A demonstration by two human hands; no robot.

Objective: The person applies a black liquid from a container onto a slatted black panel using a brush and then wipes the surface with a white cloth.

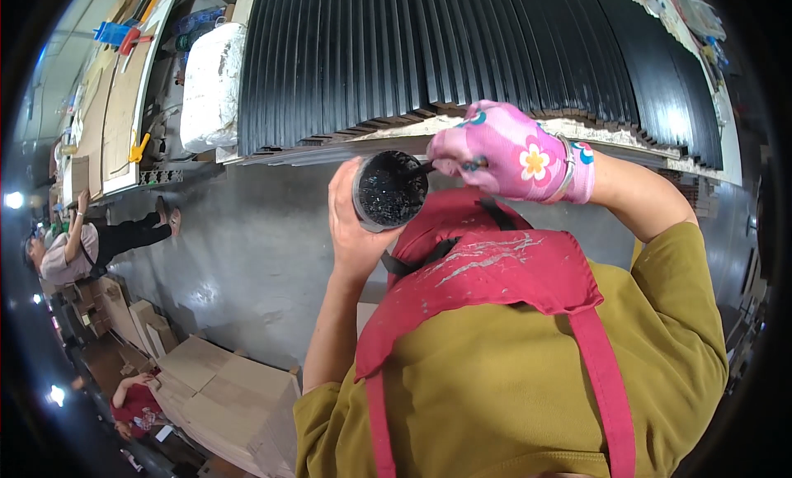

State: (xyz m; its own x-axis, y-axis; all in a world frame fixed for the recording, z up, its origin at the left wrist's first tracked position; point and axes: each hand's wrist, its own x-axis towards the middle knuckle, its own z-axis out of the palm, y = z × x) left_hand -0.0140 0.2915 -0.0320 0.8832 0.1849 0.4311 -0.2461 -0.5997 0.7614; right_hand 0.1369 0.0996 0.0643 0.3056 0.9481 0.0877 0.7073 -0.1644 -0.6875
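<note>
My bare left hand is wrapped round a clear round cup, tilted so its mouth faces up at me. Glossy black paint-like stuff coats its inside. A pink flowered glove covers my right hand, whose fingers are closed at the cup's right rim. From them a thin dark tool reaches into the cup; its tip is lost in the black, so its kind cannot be made out. Just beyond both hands lies a long row of black strips packed side by side on a bench.
A white wrapped bundle stands left of the strips. Further left is a workbench with clamps, and a person beside it. Stacked brown boards sit at lower left, near another person. Grey floor lies between.
</note>
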